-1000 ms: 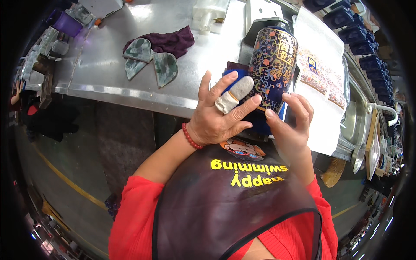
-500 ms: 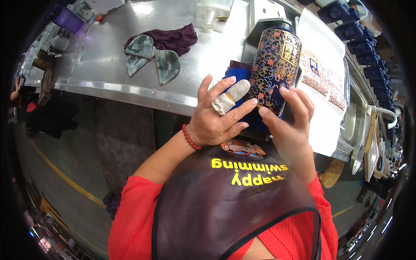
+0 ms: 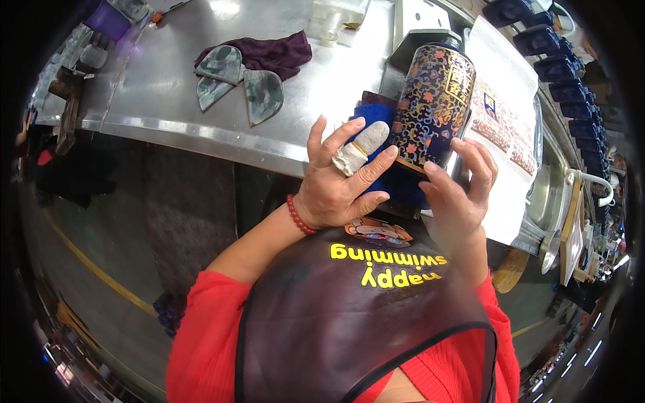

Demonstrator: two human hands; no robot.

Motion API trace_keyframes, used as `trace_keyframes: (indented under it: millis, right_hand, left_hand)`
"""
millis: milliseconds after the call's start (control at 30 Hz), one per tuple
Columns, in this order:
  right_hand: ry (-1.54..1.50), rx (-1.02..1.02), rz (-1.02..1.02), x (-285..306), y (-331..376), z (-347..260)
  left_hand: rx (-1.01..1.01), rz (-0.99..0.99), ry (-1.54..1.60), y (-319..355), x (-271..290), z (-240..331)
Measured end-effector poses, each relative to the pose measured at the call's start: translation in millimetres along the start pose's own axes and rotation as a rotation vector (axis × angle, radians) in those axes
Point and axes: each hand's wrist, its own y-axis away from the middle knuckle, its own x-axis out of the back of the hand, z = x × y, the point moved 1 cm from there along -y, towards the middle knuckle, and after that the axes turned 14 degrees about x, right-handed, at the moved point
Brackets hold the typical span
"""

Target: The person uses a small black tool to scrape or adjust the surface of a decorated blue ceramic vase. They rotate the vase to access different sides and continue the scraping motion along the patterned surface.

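Note:
A dark blue bottle (image 3: 433,107) with a multicoloured floral pattern and a gold panel lies with its neck pointing away from me. Its base faces me, over a blue cloth (image 3: 377,121) at the bench edge. Beside the base's left side is my left hand (image 3: 342,178), fingers spread, the index fingertip at the bottle's lower edge. A grey cloth finger cover (image 3: 369,139) sits on one of its fingers. My right hand (image 3: 463,181) is at the base's right side, fingers bent and apart, fingertips on or close to the surface; exact contact cannot be made out.
Left on the metal bench (image 3: 161,80) lie several green-grey rounded pieces (image 3: 262,95) against a purple cloth (image 3: 285,55). To the right, patterned decal sheets (image 3: 494,121) rest on white paper (image 3: 497,201). Beyond are a sink (image 3: 552,191) and a row of dark blue vessels (image 3: 554,69).
The bottle appears slightly turned, with more of the gold line at its base showing. My right fingers have shifted right along its lower edge. The left hand keeps nearly the same pose.

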Motion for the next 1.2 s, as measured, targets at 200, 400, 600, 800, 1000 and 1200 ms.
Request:
trace_keyframes:
  millis: [200,400,600,800,1000,1200]
  right_hand:
    - [-0.01,-0.039,0.045,-7,11,4]
    - [0.017,-0.022,0.011,-9,13,6]
    - [0.024,-0.038,0.017,-10,16,7]
    - [0.051,-0.038,0.053,-13,20,7]
    - [0.066,0.004,0.073,-20,22,5]
    - [0.067,0.054,0.067,-15,24,6]
  left_hand:
    - [0.034,0.015,0.096,9,-1,-4]
    - [0.048,-0.021,0.17,13,-8,2]
    - [0.198,-0.035,0.036,-24,-2,11]
    - [-0.042,0.13,-0.252,-56,12,18]
    - [-0.006,0.048,-0.028,-44,7,10]
    - [-0.046,0.065,0.071,-13,-2,4]
